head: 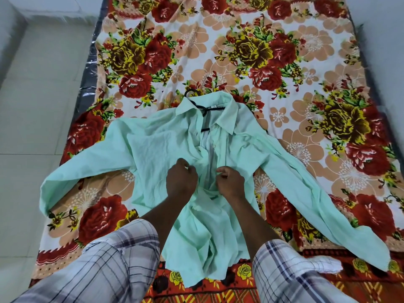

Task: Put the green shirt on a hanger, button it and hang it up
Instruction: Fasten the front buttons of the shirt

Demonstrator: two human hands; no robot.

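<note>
Buttoning step: green shirt [153, 145] edges pinched by left hand [181, 181], right hand [230, 182]; button [213, 146] at 12 o'clock to be aligned next

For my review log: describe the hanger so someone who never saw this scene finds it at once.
A floral sheet fills the view, and a pale green shirt lies spread on it, sleeves out. At the shirt's open collar a hanger pokes out, its hook on the sheet. Thin, black and curved, it stands apart from the soft cloth around it.
</note>
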